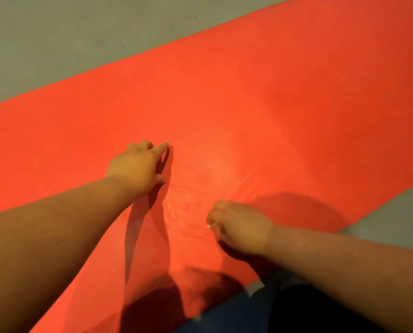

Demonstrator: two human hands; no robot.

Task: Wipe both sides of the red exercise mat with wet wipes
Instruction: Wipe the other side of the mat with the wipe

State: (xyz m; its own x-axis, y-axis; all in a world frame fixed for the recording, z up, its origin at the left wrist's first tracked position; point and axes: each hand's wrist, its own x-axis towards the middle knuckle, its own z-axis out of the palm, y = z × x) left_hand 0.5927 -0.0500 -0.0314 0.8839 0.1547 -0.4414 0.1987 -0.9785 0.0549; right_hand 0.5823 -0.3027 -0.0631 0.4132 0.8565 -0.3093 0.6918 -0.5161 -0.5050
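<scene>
- the left hand (135, 167) is lying spread on the flat red foam exercise mat (248, 92), its index finger (161, 148) reaching straight forward and its thumb pointing sideways, both touching the surface and gripping nothing.
- the right hand (239, 227) is sitting low over the mat nearer the body, its fingers (215, 212) curling under; whether they are pinching a wipe i cannot tell.
- a faint wet sheen (222, 169) is glistening on the mat between and beyond the two hands.
- the mat is stretching diagonally across the grey floor (56, 32), its near edge passing under the right forearm.
- both bare forearms are casting dark shadows over the mat.
</scene>
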